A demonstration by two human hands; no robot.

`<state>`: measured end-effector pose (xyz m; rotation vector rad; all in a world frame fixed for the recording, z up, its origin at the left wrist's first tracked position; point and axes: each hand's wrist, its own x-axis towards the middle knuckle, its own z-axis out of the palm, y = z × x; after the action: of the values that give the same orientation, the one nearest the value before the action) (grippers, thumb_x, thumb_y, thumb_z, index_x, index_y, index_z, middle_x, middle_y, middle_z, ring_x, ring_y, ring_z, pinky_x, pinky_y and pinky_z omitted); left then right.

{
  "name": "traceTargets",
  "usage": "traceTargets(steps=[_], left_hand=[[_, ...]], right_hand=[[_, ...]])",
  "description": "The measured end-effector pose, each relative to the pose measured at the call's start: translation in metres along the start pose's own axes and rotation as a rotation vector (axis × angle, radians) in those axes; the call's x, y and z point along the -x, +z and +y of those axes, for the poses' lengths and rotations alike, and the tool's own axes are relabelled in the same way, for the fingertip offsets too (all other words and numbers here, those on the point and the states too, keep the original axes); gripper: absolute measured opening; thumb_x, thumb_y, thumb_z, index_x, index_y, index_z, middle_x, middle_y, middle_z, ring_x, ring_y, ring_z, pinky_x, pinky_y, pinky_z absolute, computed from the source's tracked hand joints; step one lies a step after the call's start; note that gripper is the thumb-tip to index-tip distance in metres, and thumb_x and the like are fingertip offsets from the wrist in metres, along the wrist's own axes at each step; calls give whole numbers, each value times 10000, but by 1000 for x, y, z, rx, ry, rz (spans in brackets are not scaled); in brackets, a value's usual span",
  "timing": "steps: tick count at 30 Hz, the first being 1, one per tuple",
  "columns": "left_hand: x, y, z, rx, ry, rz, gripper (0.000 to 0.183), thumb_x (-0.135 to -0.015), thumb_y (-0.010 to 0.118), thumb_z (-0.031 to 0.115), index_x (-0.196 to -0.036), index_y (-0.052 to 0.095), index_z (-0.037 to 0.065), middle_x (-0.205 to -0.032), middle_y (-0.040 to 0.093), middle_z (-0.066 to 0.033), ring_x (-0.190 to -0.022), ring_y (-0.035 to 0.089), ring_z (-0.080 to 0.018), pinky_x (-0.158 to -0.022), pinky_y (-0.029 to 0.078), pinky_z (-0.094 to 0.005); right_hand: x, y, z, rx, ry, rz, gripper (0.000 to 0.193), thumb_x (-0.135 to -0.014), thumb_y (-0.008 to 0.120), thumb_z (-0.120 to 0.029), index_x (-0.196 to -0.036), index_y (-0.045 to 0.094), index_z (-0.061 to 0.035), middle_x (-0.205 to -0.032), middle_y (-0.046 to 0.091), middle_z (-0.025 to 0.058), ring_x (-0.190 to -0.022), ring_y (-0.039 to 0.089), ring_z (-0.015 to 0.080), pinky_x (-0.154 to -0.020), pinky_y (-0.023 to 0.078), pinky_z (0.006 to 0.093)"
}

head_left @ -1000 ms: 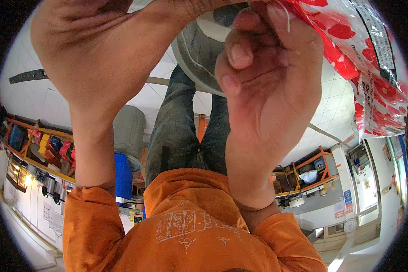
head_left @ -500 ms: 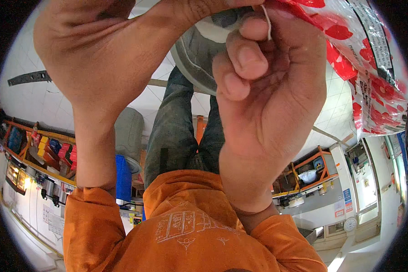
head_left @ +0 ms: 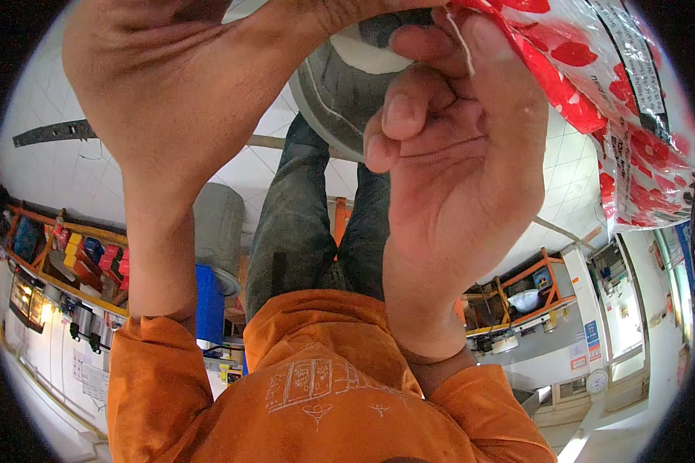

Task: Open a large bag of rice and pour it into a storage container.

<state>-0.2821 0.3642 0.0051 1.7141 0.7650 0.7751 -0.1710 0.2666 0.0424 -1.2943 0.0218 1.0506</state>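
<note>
Red-and-white plastic bag (head_left: 625,116) sits above the hands, gripped by both: left (head_left: 185,100), right (head_left: 455,177).

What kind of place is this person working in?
Probably a small shop or workshop. Orange metal shelves with coloured packets line one side, orange racks holding bowls stand on the other, the floor has pale tiles, and a round wall clock hangs nearby.

Right hand (head_left: 455,193) pinched a white string (head_left: 461,42) at the red-and-white printed bag (head_left: 618,116). Left hand (head_left: 177,100) was raised left of the bag; grey round container (head_left: 340,92) lay between the hands.
</note>
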Motion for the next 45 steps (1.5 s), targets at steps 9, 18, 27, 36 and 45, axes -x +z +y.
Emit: traceTargets(steps=[9, 18, 27, 36, 45], left_hand=[[1, -2, 1, -19, 26, 0, 356, -831, 723, 127, -1136, 621, -25, -1004, 662, -89, -837, 624, -144, -704, 519, -290], [2, -7, -3, -24, 33, 43, 347, -820, 741, 112, -1118, 634, -27, -999, 667, -93, -830, 626, -147, -702, 519, -293], [0, -3, -5, -36, 50, 45, 338, -809, 759, 98, -1101, 646, -30, -993, 672, -96, -824, 628, -150, -699, 518, -297], [2, -5, -6, -44, 64, 60, 330, -798, 776, 84, -1083, 659, -32, -988, 678, -100, -818, 631, -153, -697, 518, -300], [2, -5, -7, -64, 83, 73, 322, -787, 794, 69, -1066, 671, -35, -983, 683, -103, -811, 633, -156, -694, 517, -304]], right_hand=[[-6, -2, 2, 121, 9, -78, 201, -908, 603, -95, -1039, 644, 52, -781, 674, 163, -439, 481, 133, -375, 410, 271], [11, -42, -4, 424, 6, -118, 184, -913, 600, -72, -1021, 648, 68, -802, 682, 177, -490, 555, 142, -382, 435, 260], [2, -21, 6, 108, -117, -28, 202, -926, 607, -114, -1032, 650, 52, -939, 687, 193, -567, 576, 148, -419, 466, 268], [-15, -14, 13, -17, -136, 9, 178, -907, 607, -111, -974, 664, 43, -875, 683, 164, -536, 555, 141, -410, 434, 259], [2, -67, -6, 449, -78, 91, 58, -853, 614, 47, -842, 667, 68, -708, 657, 124, -504, 579, 125, -422, 438, 230]])
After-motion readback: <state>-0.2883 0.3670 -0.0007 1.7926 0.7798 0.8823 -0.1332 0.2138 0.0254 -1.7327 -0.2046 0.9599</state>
